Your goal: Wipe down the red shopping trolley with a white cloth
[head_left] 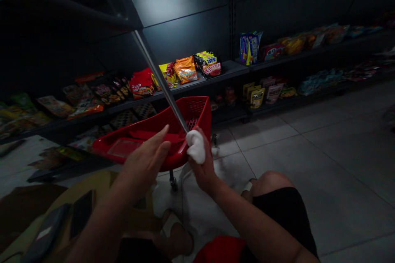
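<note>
Dim shop aisle, person sitting on the floor (324,152) w/ a red basket (200,109) right in front, looks tilted, low end to the left. Its metal handle (157,74) runs up and left from the near rim, crossing in front of the shelf (230,69).

Right hand (205,170): grip closed round a white cloth (196,146), cloth pressed right where the handle meets the basket rim. Left hand (148,160): grip slack, fingers straight and spread, holding nothing. Its fingertips are at the basket's near edge, can't tell if they're actually touching.

A small wheel (173,183) pokes out under the basket, just below the hands. Bent knee (271,181) sits just right of the right forearm.

Room-wise, the right side is bare tile, so lots of space that way. The far side of the basket is near the lower shelf edge, w/ snack bags (185,69) lined up along the shelf above it. Left of the left arm there's brownish flat stuff on the floor, too dark to ID, so that side's tighter.
</note>
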{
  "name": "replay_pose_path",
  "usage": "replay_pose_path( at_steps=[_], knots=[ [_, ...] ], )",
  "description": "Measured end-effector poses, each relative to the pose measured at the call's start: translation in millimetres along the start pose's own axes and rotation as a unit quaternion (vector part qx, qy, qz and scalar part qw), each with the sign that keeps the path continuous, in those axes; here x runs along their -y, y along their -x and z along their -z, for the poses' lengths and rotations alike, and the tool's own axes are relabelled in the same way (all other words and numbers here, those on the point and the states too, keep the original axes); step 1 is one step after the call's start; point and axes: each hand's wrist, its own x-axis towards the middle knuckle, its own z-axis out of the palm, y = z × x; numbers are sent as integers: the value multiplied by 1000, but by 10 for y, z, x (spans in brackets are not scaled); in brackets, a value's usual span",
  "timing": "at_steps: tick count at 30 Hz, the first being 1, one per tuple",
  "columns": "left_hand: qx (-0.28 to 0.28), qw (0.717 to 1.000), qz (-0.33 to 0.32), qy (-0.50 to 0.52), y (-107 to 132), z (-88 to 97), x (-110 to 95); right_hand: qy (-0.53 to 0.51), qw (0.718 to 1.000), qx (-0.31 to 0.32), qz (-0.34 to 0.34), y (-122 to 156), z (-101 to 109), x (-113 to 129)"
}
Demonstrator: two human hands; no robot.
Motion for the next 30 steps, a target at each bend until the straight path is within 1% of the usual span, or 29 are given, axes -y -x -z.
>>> replay_pose_path(
  at_steps=[1, 2, 3, 4, 5, 6, 7, 8, 9, 10, 11, 12, 13, 14, 15, 16, 17, 19, 20, 22, 24, 26, 28, 30],
  knots=[
    [14, 1000, -3, -25, -33, -59, -73, 41, 996, 40, 63, -17, -20, 12],
    [40, 998, -10, -53, -62, -99, -104, 76, 988, 71, 116, -24, -17, -32],
    [61, 995, -23, -73, -81, -120, -100, 92, 982, 86, 141, -27, 7, -123],
    [71, 993, -31, -88, -89, -121, -69, 102, 980, 90, 142, -33, 46, -241],
    [76, 992, -39, -96, -86, -109, -22, 107, 984, 79, 120, -45, 90, -359],
    [73, 992, -45, -97, -73, -87, 32, 108, 990, 50, 80, -65, 129, -455],
    [65, 992, -49, -96, -52, -61, 85, 107, 994, 5, 36, -93, 154, -508],
    [60, 992, -53, -94, -26, -35, 134, 100, 994, -46, 2, -127, 160, -510],
    [54, 993, -59, -91, 3, -11, 177, 88, 992, -86, -13, -165, 145, -463],
    [49, 993, -66, -87, 33, 10, 214, 73, 992, -99, -5, -207, 112, -378],
    [44, 993, -72, -80, 62, 27, 247, 59, 995, -77, 24, -250, 69, -276],
    [40, 994, -76, -71, 91, 43, 279, 49, 996, -29, 66, -294, 23, -178],
    [41, 994, -76, -61, 118, 58, 313, 45, 992, 34, 110, -340, -16, -106],
    [46, 995, -75, -49, 143, 73, 351, 50, 984, 90, 146, -386, -42, -69],
    [53, 995, -74, -32, 166, 89, 394, 63, 976, 125, 167, -433, -54, -71],
    [62, 995, -73, -14, 187, 106, 441, 83, 973, 133, 168, -479, -54, -104],
    [70, 995, -70, 5, 204, 126, 492, 104, 975, 124, 152, -521, -47, -150],
    [86, 994, -58, 40, 227, 167, 589, 140, 981, 92, 98, -573, -45, -208],
    [94, 993, -47, 55, 230, 189, 628, 150, 982, 84, 76, -573, -61, -193],
    [111, 991, -14, 74, 218, 234, 673, 147, 980, 106, 78, -512, -129, -74],
    [124, 989, 12, 76, 187, 275, 659, 131, 973, 147, 120, -397, -204, 63],
    [122, 989, 24, 83, 154, 299, 585, 129, 963, 171, 164, -298, -218, 79],
    [94, 988, 30, 118, 134, 285, 461, 143, 965, 142, 169, -268, -147, -63],
    [28, 985, 38, 168, 133, 216, 307, 161, 974, 84, 136, -298, -38, -255]
  ],
)
